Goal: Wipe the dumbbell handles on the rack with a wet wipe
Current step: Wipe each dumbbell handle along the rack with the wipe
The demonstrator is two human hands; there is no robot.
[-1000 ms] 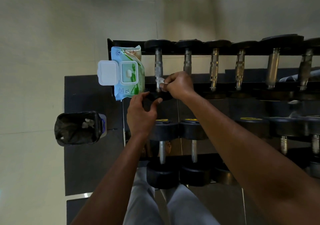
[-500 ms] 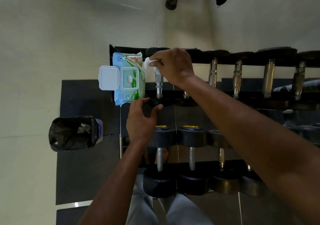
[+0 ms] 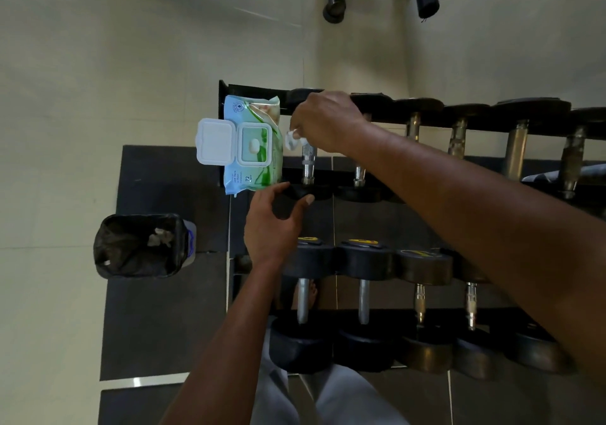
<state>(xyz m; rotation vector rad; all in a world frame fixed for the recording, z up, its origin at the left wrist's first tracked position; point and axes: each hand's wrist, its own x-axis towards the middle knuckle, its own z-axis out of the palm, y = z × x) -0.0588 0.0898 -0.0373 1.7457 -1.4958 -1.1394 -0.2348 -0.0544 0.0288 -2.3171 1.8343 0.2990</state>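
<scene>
Fingers (image 3: 296, 129) press wet wipe (image 3: 291, 139) on near-far running dumbbell handle (image 3: 308, 162).

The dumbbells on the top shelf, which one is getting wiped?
The leftmost dumbbell, beside the wipes pack. Only its handle has the right hand pressing a wet wipe on it.

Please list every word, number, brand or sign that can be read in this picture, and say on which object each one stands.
"72" - on the light blue and green wet wipe pack at the left end of the black dumbbell rack, below its open white flip lid.
Small print beside the "72": too blurred to read.
Round emblem at the pack's top: unreadable.
Yellow markings on the black lower-row dumbbell heads: seen edge-on, unreadable.
</scene>
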